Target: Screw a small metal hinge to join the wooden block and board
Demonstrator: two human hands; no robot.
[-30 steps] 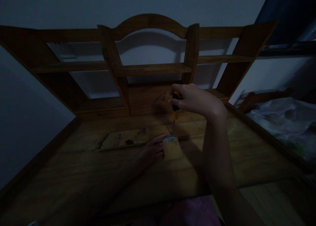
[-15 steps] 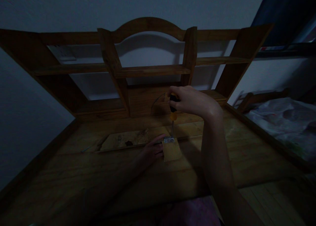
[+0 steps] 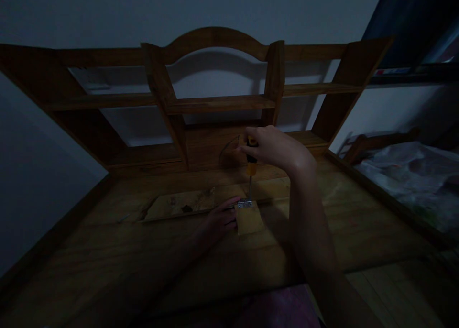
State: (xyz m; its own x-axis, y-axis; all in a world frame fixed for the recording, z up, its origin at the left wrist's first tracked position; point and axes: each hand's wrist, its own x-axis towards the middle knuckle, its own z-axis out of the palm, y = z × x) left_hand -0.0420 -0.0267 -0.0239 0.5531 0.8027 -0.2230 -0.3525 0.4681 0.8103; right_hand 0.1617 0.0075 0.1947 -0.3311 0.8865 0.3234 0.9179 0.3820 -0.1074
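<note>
The right hand (image 3: pixel 276 148), clenched on a screwdriver (image 3: pixel 251 168), stands it upright on a hinge (image 3: pixel 245 203); the left hand (image 3: pixel 220 219) presses the small wooden block (image 3: pixel 249 219) steady on the tabletop (image 3: pixel 358 232).

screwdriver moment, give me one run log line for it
right hand: grips screwdriver upright | tip: on metal hinge | left hand: steadies small wood block | surface: wooden desk
</note>
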